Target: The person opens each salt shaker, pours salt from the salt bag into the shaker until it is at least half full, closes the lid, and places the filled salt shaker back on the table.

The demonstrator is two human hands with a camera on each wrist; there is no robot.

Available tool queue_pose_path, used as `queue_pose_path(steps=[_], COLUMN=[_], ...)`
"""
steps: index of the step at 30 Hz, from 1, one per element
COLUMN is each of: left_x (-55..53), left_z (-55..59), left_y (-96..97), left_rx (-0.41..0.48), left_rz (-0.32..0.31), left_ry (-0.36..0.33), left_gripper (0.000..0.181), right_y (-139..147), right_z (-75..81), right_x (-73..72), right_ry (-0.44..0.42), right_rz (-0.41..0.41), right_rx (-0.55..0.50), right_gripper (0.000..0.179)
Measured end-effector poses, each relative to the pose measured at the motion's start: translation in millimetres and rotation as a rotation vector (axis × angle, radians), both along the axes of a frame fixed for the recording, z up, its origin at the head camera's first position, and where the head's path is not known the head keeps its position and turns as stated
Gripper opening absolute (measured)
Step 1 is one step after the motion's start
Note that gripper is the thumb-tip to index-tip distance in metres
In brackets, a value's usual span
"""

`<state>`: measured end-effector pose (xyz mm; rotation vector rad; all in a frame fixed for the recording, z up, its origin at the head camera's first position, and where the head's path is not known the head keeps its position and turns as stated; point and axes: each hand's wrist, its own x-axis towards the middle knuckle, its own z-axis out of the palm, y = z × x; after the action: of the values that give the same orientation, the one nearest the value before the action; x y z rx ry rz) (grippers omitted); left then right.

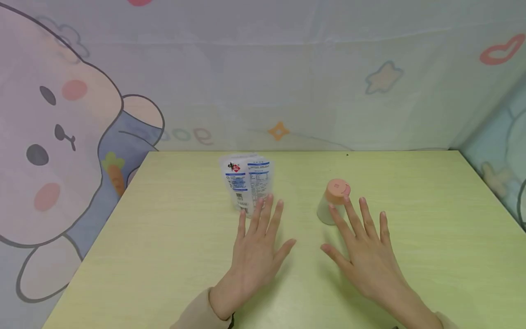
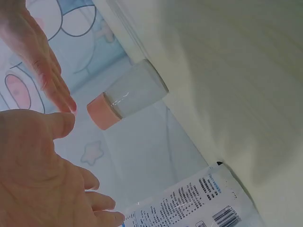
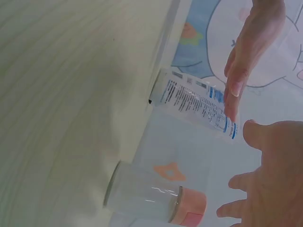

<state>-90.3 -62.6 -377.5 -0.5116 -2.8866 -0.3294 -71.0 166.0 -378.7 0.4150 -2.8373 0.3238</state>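
Observation:
Both hands are held over the table with fingers straight and spread, and neither holds anything. In the head view the left hand (image 1: 255,256) has its fingertips overlapping the lower part of a white plastic pouch (image 1: 250,185) printed with blue and black text. The right hand (image 1: 367,256) is just in front of a clear jar (image 1: 327,212) with an orange-pink lid (image 1: 338,189); its fingers overlap the jar in this view. Upright on the table, the jar (image 2: 137,90) and pouch (image 2: 199,201) also show in the left wrist view, both apart from the left palm (image 2: 38,170).
The pale yellow table (image 1: 164,256) ends at a printed cloth backdrop (image 1: 246,82) with a large cartoon bear (image 1: 61,109) on the left. Pouch and jar stand a hand's width or more apart, with bare tabletop between them.

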Motion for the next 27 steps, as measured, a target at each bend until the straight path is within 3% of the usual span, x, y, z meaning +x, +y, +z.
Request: queue_pose_path(steps=[12,27], left_x=[-6.1,-12.4], left_z=[-0.2,-0.5], left_y=[4.9,16.6], left_rx=[0.06,0.072], left_rz=[-0.039,-0.07], left_ry=[-0.136,-0.135], left_gripper=[0.075,0.076], right_y=[3,6], right_z=[2.1,2.0], right_x=[-6.8,-16.1], right_ry=[0.047,0.095], right_rz=[-0.01,0.0], right_rx=[-0.026,-0.078], right_gripper=[0.076,0.074])
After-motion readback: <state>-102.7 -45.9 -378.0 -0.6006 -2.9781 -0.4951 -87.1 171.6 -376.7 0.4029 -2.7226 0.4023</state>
